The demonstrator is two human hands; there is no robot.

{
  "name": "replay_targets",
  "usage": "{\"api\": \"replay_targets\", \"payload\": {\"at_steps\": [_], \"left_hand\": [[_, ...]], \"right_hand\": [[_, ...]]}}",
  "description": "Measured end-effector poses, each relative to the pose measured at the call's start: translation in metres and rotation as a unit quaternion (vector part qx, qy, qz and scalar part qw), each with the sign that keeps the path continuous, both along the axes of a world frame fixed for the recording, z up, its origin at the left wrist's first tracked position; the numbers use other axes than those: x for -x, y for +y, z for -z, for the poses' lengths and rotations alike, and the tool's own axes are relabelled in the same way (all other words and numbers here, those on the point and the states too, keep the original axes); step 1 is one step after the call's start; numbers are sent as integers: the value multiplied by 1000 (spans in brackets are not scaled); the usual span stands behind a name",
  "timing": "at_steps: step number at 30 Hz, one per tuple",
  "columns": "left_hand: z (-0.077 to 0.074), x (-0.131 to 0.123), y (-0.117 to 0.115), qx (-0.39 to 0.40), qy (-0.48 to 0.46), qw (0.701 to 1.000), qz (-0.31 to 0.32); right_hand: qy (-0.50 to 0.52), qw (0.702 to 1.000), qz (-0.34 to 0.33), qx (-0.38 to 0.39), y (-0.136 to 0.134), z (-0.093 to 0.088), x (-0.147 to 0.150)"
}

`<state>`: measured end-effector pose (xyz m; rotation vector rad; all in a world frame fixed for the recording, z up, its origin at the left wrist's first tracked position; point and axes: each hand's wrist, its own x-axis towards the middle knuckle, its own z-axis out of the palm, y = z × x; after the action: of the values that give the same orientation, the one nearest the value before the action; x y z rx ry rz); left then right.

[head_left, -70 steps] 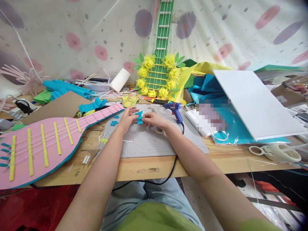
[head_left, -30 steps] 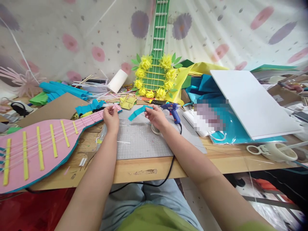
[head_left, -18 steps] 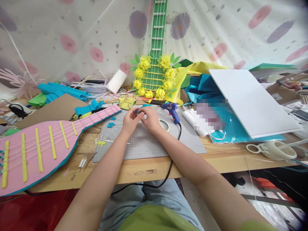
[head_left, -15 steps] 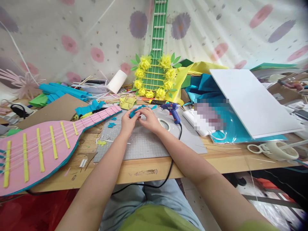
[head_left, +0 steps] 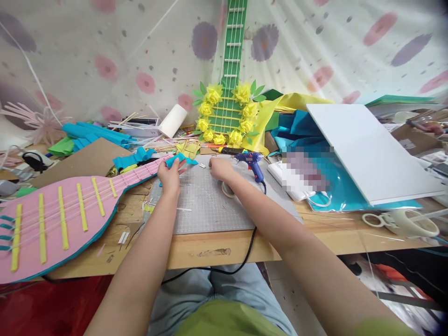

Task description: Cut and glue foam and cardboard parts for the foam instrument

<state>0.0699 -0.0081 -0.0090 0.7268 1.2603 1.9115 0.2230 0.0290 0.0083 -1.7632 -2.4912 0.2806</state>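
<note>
My left hand (head_left: 170, 177) is closed on a strip of blue crepe paper (head_left: 173, 160), held over the end of the pink paper guitar's neck (head_left: 154, 169). The strip's loose end points right. My right hand (head_left: 221, 169) is closed in a pinch above the grey cutting mat (head_left: 206, 214). At its fingertips is a small white piece (head_left: 203, 165); whether I grip it or something thinner I cannot tell. Just right of this hand lies a blue glue gun (head_left: 251, 161). A roll of tape (head_left: 228, 189) lies under my right wrist, partly hidden.
A green guitar with yellow paper flowers (head_left: 224, 114) stands at the back. The pink guitar body (head_left: 73, 219) covers the left side. A white board (head_left: 371, 154) leans at right, near scissors (head_left: 374, 219). The glue gun's black cord (head_left: 250, 245) hangs over the table edge.
My hands were together on the blue crepe paper and have parted. The left has moved left with the paper; the right has let go of it and shifted slightly right.
</note>
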Motion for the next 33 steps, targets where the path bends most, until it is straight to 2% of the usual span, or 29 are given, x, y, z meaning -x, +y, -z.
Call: {"api": "replay_targets", "payload": {"at_steps": [5,10,16,21,24,27,30,33], "left_hand": [[-1,4,0,4,28,999,-32],[-5,4,-1,15,50,998,-39],[-10,6,-3,-12,39,998,-57],[-10,3,-4,-24,37,999,-5],[-5,0,-3,13,104,992,70],[4,-2,-2,42,188,973,129],[9,-3,-1,51,214,967,131],[7,-5,-2,49,171,978,112]], "right_hand": [[-52,997,-1,53,8,-9,6],[-78,996,-9,42,10,-9,6],[-76,996,-31,41,9,-14,6],[-40,998,-18,41,7,-8,2],[-21,999,-9,33,4,-3,0],[1,1000,-7,17,-1,0,-3],[23,1000,-9,5,-4,-1,-5],[48,999,-4,3,-7,-2,-8]]}}
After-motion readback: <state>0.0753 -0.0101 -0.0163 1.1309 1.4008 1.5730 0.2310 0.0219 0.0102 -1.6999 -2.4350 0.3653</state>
